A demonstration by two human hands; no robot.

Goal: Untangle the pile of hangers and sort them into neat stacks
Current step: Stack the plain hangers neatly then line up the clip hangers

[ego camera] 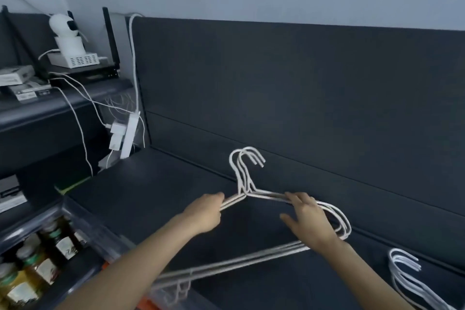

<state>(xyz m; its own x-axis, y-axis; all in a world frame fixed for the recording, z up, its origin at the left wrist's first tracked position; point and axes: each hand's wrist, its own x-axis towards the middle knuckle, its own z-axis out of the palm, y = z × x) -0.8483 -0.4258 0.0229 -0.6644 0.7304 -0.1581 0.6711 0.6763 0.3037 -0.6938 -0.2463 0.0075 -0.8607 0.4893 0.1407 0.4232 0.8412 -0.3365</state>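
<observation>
A small bundle of white wire hangers (pixel 247 171) lies on the dark padded surface (pixel 156 191), hooks pointing toward the backrest. My left hand (pixel 205 212) grips the bundle's left shoulder wires. My right hand (pixel 308 219) rests on the right shoulder with fingers spread and nearly straight. The bottom bars run back toward my left forearm. A second group of white hangers (pixel 407 274) lies at the lower right, partly cut off by the frame edge.
A dark padded backrest (pixel 302 88) rises behind the surface. At left are shelves with a white camera (pixel 64 25), boxes, cables and a power strip (pixel 129 133). A bin of jars (pixel 37 267) sits at the lower left.
</observation>
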